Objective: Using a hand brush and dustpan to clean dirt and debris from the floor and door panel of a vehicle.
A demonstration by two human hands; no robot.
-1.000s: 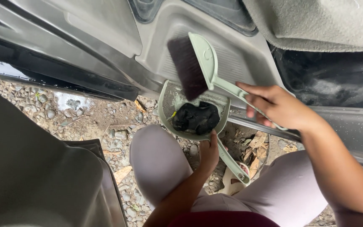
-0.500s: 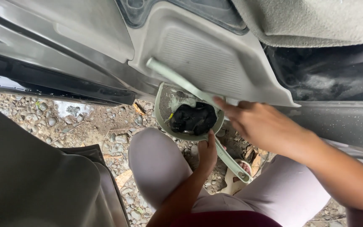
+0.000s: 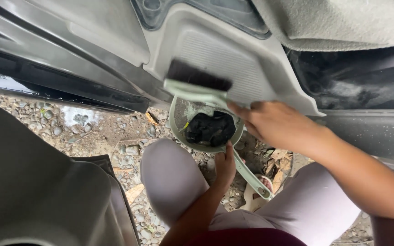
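We see the right hand (image 3: 274, 123) with its fingers clamped on the pale green handle of a hand brush (image 3: 197, 84), whose dark bristles lie along the ribbed grey sill panel (image 3: 215, 54) of an open car doorway. Just below the brush, the left hand (image 3: 225, 165) has its fingers closed around the long handle of a pale green dustpan (image 3: 206, 130), holding the pan up against the lower edge of the sill. Inside the pan sits a clump of black debris (image 3: 210, 128), with a little grit around it on the pan's floor. The dustpan handle runs down and to the right, past the left hand, ending near a light sandal (image 3: 256, 198) on the ground. Our view looks down over the person's knees in pale grey trousers (image 3: 169, 177), above gravel and dry leaves (image 3: 115, 136). A grey door panel (image 3: 37, 191) fills the lower left, and a dark carpeted footwell (image 3: 356, 82) lies to the right of the sill
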